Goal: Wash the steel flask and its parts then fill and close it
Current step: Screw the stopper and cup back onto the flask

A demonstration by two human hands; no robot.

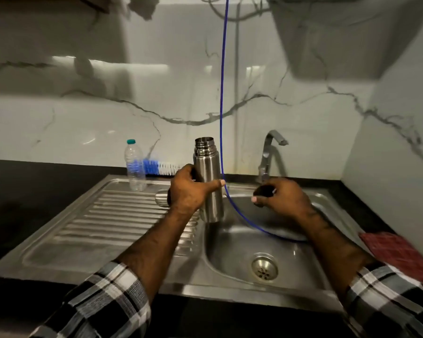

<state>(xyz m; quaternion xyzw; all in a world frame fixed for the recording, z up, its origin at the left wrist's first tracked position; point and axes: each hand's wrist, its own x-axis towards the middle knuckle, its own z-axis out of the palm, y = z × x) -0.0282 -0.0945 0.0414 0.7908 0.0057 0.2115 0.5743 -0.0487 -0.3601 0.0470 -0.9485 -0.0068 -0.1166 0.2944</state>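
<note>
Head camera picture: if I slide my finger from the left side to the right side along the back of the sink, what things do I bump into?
Plastic water bottle → blue-and-white bottle brush → steel flask held upright in the left hand → tap → red cloth at the right edge.

A: Where does the camera sit?
B: On the person's head, one wide view, facing forward and down over the sink (122, 242), close above the forearms.
A: What lies ahead?
B: The wall (83, 123) at twelve o'clock, the drain (264, 266) near five.
</note>
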